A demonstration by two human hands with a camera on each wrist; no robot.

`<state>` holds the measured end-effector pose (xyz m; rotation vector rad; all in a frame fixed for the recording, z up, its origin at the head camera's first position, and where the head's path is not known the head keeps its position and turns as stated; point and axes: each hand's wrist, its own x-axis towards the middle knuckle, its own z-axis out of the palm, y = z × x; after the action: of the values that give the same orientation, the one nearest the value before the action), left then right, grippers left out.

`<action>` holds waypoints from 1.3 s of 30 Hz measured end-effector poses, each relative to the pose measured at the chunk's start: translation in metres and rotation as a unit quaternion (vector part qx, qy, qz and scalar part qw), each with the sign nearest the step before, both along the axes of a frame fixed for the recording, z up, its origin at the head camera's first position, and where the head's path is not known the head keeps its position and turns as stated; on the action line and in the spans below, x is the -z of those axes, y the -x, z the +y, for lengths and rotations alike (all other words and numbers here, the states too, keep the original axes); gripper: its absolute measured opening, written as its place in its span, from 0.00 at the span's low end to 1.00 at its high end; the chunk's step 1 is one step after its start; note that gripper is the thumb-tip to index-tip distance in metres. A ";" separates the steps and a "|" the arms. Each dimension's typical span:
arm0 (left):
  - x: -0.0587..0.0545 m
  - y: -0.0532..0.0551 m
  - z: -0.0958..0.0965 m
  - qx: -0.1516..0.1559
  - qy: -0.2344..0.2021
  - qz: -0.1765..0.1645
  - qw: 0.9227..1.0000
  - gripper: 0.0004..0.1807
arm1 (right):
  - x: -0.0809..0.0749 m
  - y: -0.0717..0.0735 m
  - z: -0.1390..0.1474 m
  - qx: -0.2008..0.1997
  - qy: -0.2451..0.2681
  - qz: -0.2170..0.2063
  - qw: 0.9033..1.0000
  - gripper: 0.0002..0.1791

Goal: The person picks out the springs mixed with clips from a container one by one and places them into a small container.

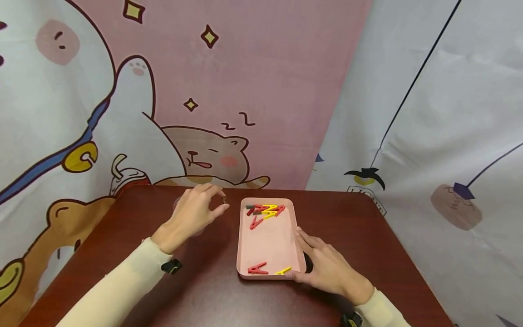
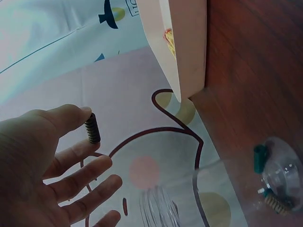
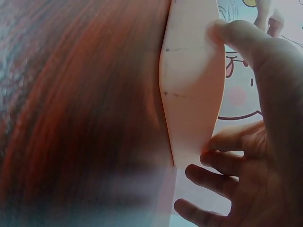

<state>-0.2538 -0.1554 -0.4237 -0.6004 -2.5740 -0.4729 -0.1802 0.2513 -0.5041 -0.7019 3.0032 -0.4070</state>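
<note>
A small dark coil spring (image 2: 93, 128) is pinched between the thumb and index finger of my left hand (image 1: 192, 213), raised above the table left of the tray. In the left wrist view its other fingers are spread. My right hand (image 1: 328, 268) holds the near right corner of a shallow pink tray (image 1: 267, 240), thumb at the near rim and fingers along the right side. Red and yellow plastic clips lie in a cluster (image 1: 267, 211) at the tray's far end, with small dark pieces. Near its front are a red clip (image 1: 257, 269) and a yellow clip (image 1: 283, 271).
A clear plastic container (image 2: 284, 170), with a green piece and a coil near it, stands on the table by my left hand. The brown table (image 1: 204, 290) ends at a printed cloth (image 1: 265, 91) behind.
</note>
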 end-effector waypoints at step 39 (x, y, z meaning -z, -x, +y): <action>0.018 -0.007 -0.073 -0.067 -0.038 -0.018 0.997 0.18 | 0.004 -0.001 0.001 0.001 0.012 0.005 1.000 0.69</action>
<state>-0.2463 -0.2285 -0.4418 -0.3929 -2.5963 -0.5370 -0.1792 0.2520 -0.5084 -0.7051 3.0126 -0.4415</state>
